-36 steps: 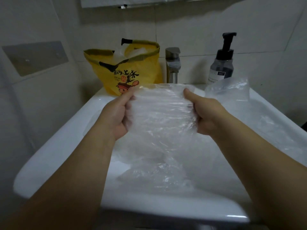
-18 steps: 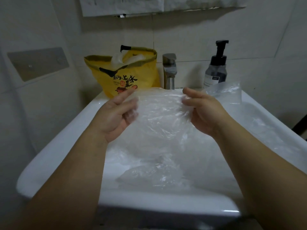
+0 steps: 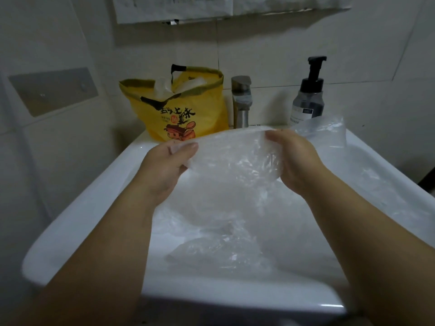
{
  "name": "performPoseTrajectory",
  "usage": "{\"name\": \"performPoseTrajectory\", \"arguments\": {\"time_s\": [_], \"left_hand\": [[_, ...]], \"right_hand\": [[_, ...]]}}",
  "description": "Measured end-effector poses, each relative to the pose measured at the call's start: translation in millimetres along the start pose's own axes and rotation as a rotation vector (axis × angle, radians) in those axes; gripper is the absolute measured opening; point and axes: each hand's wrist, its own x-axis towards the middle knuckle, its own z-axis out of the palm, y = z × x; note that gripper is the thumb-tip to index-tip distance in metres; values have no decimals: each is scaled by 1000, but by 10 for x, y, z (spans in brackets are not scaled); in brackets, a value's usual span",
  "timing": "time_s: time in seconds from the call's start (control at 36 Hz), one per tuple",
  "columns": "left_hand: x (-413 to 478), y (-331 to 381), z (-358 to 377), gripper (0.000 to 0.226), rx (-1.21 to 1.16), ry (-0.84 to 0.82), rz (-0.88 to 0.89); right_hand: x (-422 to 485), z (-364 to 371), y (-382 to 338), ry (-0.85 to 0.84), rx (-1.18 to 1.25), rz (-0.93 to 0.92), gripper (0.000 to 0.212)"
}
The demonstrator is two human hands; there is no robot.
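Head cam, from my end: two hands, left hand (image 3: 164, 165) and right hand (image 3: 296, 161), each pinching a top edge of one thin clear plastic bag (image 3: 235, 156) above the white ceramic sink (image 3: 77, 208). One crumpled clear plastic bag (image 3: 216, 250) lies in the basin. Behind: one yellow printed carrier bag (image 3: 183, 114), one steel tap (image 3: 241, 102), one dark pump bottle (image 3: 308, 97)

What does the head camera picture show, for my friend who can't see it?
The left hand and the right hand hold a clear plastic bag by its two sides over a white sink. Behind stand a yellow bag, a metal tap and a dark pump bottle.
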Motion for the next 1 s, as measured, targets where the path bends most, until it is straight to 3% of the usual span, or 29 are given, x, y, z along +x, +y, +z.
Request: {"name": "performPoseTrajectory", "arguments": {"time_s": [0.06,0.11,0.25,0.39,0.47,0.61,0.67,0.78,0.83,0.89,0.94,1.0], "left_hand": [[8,19,26,19,-157,-28,-13],[18,28,26,16,-178,1,-10],[47,-5,4,14,-49,99,12],[40,-21,-23,4,181,268,74],[27,-38,-42,26,419,384,173],[-92,60,57,72,498,170,225],[-142,85,81,73,595,13,108],[-202,64,112,26,613,-244,-119],[-210,71,134,13,551,-244,-115],[-198,86,131,11,455,-204,-105],[-191,104,117,11,365,-186,-110],[-188,108,108,9,326,-184,-117]], "right_hand": [[5,21,4,40,-2,-49,12],[2,35,26,115,-145,-154,28],[36,29,79,203,-341,-357,37],[44,-24,56,223,-403,-417,42],[23,-44,52,139,-459,-428,28],[-23,6,46,24,-516,-464,38],[-52,40,35,-5,-485,-454,39],[-46,35,-29,19,-257,-303,40],[-40,0,-78,-129,-54,-104,48],[-45,-20,-79,-327,0,35,60],[-67,4,-38,-447,-37,85,48],[-56,30,3,-415,-90,105,42]]}}
